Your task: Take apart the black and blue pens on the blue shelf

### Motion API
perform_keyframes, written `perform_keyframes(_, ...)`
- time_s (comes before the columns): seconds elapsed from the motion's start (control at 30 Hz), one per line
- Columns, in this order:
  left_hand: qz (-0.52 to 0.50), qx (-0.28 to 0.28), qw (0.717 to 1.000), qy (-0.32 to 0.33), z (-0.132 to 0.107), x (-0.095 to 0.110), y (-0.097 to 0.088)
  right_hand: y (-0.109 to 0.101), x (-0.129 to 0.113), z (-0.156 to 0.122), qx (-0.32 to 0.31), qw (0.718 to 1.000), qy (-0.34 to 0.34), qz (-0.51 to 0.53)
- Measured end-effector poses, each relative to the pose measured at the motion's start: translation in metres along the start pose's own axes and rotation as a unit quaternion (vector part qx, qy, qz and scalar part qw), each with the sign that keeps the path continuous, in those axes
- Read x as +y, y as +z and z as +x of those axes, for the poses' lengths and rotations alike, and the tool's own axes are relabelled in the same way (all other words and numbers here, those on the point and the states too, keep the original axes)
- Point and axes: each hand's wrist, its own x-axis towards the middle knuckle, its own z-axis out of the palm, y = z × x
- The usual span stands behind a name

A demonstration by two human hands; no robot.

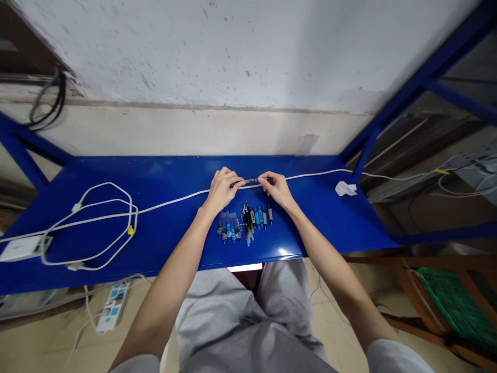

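Note:
My left hand and my right hand pinch the two ends of a slim pen, held level above the blue shelf top. Its middle looks clear and dark; the ends are hidden in my fingers. Nearer my body lies a group of clear pen barrels, some with blue parts inside. Beside them are thin dark-tipped pen refills. Several short blue, grey and black pen sections lie in a row to the right of these.
A white cable crosses the blue shelf top behind the pen parts and coils at left near a white adapter. Crumpled white tissue lies at right. Blue metal struts flank the shelf; a wall stands behind.

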Motion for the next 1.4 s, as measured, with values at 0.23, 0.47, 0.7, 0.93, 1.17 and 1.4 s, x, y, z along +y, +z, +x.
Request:
perform_keyframes(0.23, -0.002, -0.057, 0.998, 0.002, -0.004, 0.0, -0.004, -0.012, 0.003, -0.004, -0.068, 0.975, -0.063, -0.2)
perform_keyframes(0.47, 0.034, -0.099, 0.994, 0.009, -0.009, 0.005, -0.009, -0.01, 0.001, -0.006, -0.127, 0.934, -0.079, -0.326)
perform_keyframes(0.7, 0.054, -0.097, 0.994, 0.02, -0.011, -0.002, -0.004, -0.013, 0.014, 0.001, -0.118, 0.936, -0.157, -0.294)
perform_keyframes(0.93, 0.024, -0.075, 0.997, -0.009, -0.01, 0.013, -0.018, -0.013, 0.014, 0.0, -0.103, 0.934, -0.159, -0.304)
perform_keyframes(1.17, -0.037, 0.003, 0.971, -0.234, -0.08, 0.046, -0.055, -0.013, -0.004, -0.002, -0.017, 0.955, -0.154, -0.253)
perform_keyframes(1.4, 0.084, -0.1, 0.943, -0.305, -0.108, 0.055, -0.05, -0.007, -0.038, -0.036, -0.16, 0.962, -0.143, -0.167)
